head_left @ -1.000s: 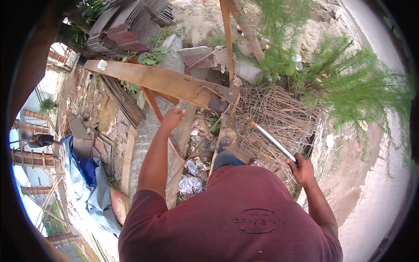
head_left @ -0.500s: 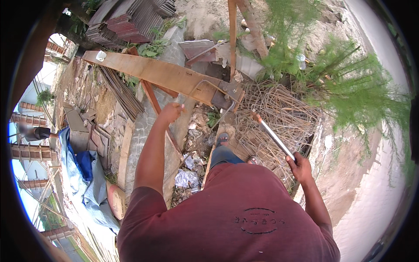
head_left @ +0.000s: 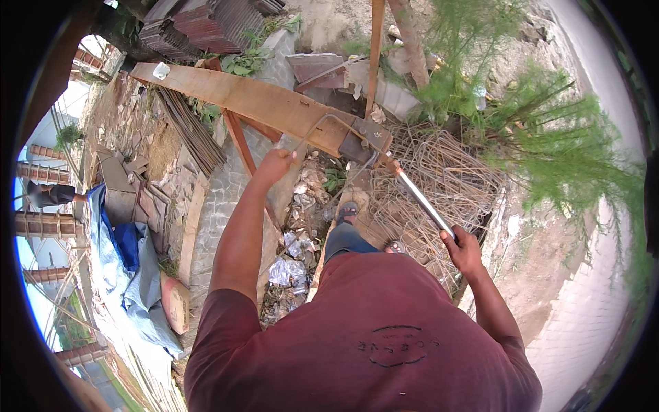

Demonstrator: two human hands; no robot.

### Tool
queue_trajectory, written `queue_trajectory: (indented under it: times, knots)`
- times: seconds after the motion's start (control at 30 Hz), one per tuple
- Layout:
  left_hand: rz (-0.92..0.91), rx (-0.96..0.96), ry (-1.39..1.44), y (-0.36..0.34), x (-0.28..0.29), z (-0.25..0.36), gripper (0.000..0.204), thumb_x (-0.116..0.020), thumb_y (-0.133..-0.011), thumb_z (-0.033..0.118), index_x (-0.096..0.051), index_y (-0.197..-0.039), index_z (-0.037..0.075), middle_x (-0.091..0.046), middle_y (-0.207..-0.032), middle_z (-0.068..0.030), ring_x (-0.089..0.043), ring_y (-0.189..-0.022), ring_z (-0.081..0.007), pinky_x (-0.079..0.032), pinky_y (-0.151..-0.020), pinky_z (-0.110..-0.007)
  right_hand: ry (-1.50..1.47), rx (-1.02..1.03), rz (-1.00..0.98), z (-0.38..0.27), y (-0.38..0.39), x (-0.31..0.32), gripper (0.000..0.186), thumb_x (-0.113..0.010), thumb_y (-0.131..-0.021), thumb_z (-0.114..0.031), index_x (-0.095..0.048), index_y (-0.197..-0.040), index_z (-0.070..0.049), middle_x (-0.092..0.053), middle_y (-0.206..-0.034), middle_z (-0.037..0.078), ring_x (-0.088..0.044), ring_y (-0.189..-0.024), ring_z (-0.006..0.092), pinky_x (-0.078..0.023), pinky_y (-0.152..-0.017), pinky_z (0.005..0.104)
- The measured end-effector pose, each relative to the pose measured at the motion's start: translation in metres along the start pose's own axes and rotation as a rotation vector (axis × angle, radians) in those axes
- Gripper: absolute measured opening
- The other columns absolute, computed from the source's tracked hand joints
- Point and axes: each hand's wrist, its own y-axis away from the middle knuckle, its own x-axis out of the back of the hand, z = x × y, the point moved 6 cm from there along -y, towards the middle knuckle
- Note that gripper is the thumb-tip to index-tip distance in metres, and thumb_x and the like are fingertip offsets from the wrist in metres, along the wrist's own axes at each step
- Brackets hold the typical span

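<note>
Looking down past a dark red shirt [head_left: 384, 323], we see two bare hands at the near edge of a wooden plank [head_left: 226, 89]. The left hand [head_left: 276, 167] seems to be curled around one end of a thin bent rod [head_left: 326, 117], which lies across the plank toward a dark metal plate [head_left: 357, 147]. The right hand [head_left: 465, 250] clasps the lower end of a silver pipe [head_left: 424, 200], thumb along it. We judge that the pipe could slip if its tip is poorly seated — and we cannot tell whether it fits over the rod or only sits beside it. A sudden slip might jerk the right hand, or swing the rod and pinch the left fingers against the plank's edge. The tangled heap of rods [head_left: 439, 168] could also snag a sandalled foot [head_left: 348, 211] if the person shifts weight. The pipe's long axis runs diagonally, from the right hand at lower right to a rusty orange tip at upper left, by the plank's right-hand end. The rod rises from the left hand away from the person, turns a corner, then slants down rightward to the plate — roughly toward the pipe's tip.
</note>
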Motion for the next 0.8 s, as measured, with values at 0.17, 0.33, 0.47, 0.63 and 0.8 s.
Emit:
queue_trajectory:
  times: [0.17, 0.33, 0.47, 0.63, 0.8]
  knots:
    - [-0.014, 0.006, 0.011, 0.000, 0.003, 0.010, 0.037, -0.055, -0.091, 0.037, -0.069, -0.087, 0.003, -0.047, -0.054, -0.0017, -0.042, -0.046, -0.0111, -0.034, -0.045, -0.029, 0.058, 0.062, 0.051, 0.001, -0.009, 0.001, 0.051, -0.054, -0.088, -0.051, -0.055, -0.080, -0.001, -0.051, -0.057, 0.015, -0.048, -0.052, 0.0295, -0.040, -0.053, 0.0404]
    - [-0.052, -0.033, 0.049, -0.010, -0.001, -0.008, 0.036, -0.056, -0.091, 0.036, -0.069, -0.087, 0.003, -0.044, -0.052, -0.0001, -0.039, -0.043, -0.0098, -0.031, -0.042, -0.028, 0.291, 0.026, 0.072, -0.016, -0.001, 0.018, 0.052, -0.052, -0.088, -0.053, -0.049, -0.075, -0.003, -0.056, -0.061, 0.019, -0.056, -0.061, 0.0392, -0.042, -0.056, 0.0462]
    - [-0.098, 0.118, 0.087, -0.006, 0.000, -0.003, 0.034, -0.057, -0.090, 0.035, -0.069, -0.089, 0.003, -0.051, -0.054, -0.0068, -0.047, -0.049, -0.0163, -0.039, -0.049, -0.033, 0.326, -0.027, 0.007, -0.013, 0.031, 0.021, 0.049, -0.051, -0.089, -0.052, -0.052, -0.080, -0.004, -0.057, -0.062, 0.019, -0.058, -0.064, 0.0413, -0.043, -0.057, 0.0474]
    - [-0.074, 0.048, 0.041, -0.010, 0.001, -0.007, 0.035, -0.057, -0.090, 0.036, -0.069, -0.091, 0.004, -0.046, -0.052, -0.0023, -0.042, -0.044, -0.0122, -0.034, -0.043, -0.030, 0.320, -0.116, -0.122, -0.055, -0.005, -0.022, 0.049, -0.048, -0.090, -0.051, -0.053, -0.084, -0.002, -0.060, -0.067, 0.021, -0.060, -0.069, 0.0426, -0.046, -0.062, 0.0498]
    - [-0.124, 0.123, 0.131, -0.010, 0.001, -0.005, 0.036, -0.056, -0.091, 0.035, -0.068, -0.089, 0.001, -0.044, -0.052, 0.0001, -0.039, -0.043, -0.0103, -0.031, -0.043, -0.029, 0.261, -0.044, -0.115, -0.033, 0.002, -0.032, 0.048, -0.050, -0.089, -0.050, -0.053, -0.083, -0.003, -0.060, -0.066, 0.020, -0.059, -0.066, 0.0410, -0.045, -0.060, 0.0482]
